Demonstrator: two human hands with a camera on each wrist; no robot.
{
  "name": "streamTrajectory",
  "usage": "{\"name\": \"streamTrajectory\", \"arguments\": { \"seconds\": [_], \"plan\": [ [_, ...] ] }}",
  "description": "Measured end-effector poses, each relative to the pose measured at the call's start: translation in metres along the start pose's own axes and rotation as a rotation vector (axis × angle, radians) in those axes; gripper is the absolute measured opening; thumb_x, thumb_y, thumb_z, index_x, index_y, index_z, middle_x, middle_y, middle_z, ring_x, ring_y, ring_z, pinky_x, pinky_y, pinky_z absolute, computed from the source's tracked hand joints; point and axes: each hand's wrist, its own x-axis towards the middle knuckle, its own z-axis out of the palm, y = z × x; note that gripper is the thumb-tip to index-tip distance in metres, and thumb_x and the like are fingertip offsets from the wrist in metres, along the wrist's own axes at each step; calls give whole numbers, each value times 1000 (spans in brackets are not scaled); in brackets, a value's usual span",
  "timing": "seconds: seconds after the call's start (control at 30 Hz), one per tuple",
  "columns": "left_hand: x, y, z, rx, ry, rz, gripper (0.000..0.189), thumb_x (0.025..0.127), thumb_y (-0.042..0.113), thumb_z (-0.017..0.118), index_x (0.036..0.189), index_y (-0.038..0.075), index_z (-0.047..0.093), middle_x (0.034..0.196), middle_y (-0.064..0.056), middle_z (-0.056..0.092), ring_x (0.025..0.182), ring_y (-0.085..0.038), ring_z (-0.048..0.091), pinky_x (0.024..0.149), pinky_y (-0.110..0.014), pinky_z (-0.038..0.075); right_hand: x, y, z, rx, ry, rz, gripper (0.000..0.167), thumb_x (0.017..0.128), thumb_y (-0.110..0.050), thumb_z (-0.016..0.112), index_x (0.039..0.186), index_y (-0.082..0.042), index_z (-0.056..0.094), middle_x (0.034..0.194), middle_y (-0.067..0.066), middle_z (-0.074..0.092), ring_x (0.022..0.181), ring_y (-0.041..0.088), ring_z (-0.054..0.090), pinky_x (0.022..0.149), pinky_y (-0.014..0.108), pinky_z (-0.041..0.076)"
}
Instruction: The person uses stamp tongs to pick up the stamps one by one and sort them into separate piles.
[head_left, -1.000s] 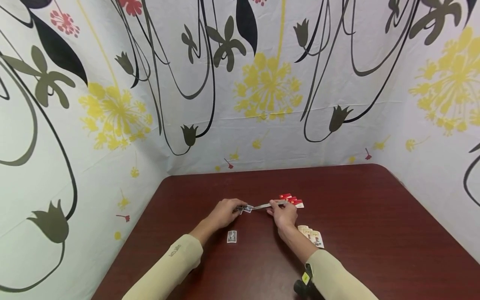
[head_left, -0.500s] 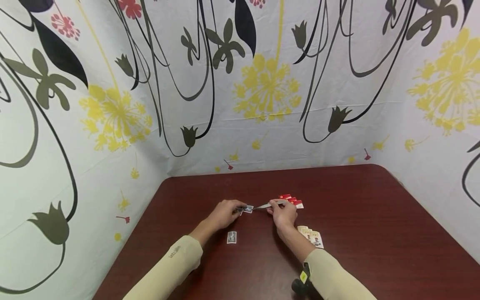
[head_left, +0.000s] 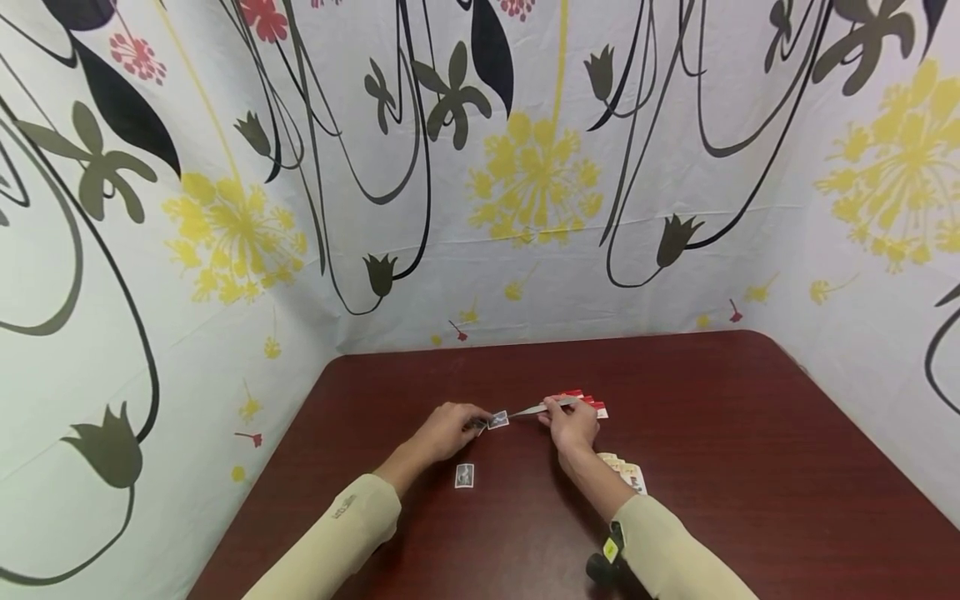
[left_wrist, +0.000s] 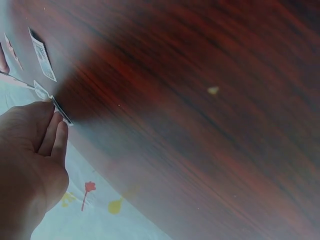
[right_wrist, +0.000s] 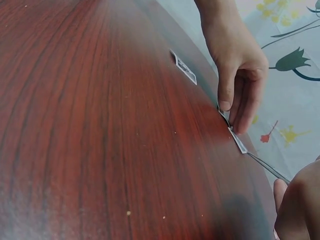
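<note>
My left hand (head_left: 444, 432) pinches a small grey stamp-like slip (left_wrist: 62, 112) between thumb and fingers, close over the far half of the table. Just right of its fingertips is a second grey slip with a white border (head_left: 498, 420), one edge at the tip of a pair of metal tweezers (head_left: 534, 409). Those tweezers are gripped in my right hand (head_left: 572, 429), their tip pointing left toward the other hand. A third grey slip (head_left: 465, 476) lies on the table nearer to me, also seen in the right wrist view as a bordered slip (right_wrist: 185, 70).
Several red-and-white slips (head_left: 596, 408) lie overlapped behind my right hand. Cream-coloured slips (head_left: 630, 473) are fanned out beside the right forearm, partly hidden by it. The dark red-brown table (head_left: 712, 433) ends at a flower-printed cloth wall (head_left: 450, 292).
My right hand and the tweezers have shifted slightly right. The slip at their tip now shows more of its face and overlaps the left fingertips less. The left hand stays almost in place.
</note>
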Motion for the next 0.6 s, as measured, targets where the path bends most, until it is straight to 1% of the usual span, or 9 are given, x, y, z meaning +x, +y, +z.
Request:
{"name": "streamTrajectory", "arguments": {
  "seconds": [0.17,0.43,0.6],
  "plan": [
    [-2,-1,1,13,10,14,28,100,7,74,126,14,79,123,-1,77,107,-18,72,93,-39,58,1,0,1,12,-5,10,16,97,8,70,109,20,70,98,29,76,61,9,74,66,27,61],
    [-6,-1,1,6,17,38,25,99,6,74,122,15,80,121,0,77,106,-16,73,91,-37,58,1,-1,5,28,4,21,16,98,8,70,109,20,70,100,32,75,62,11,74,66,28,62],
    [-8,-2,0,-15,2,31,26,99,8,76,123,16,80,121,0,77,107,-15,73,92,-37,58,2,-1,5,25,1,38,17,98,7,70,108,20,70,99,30,75,64,12,75,68,29,62]
  ]
}}
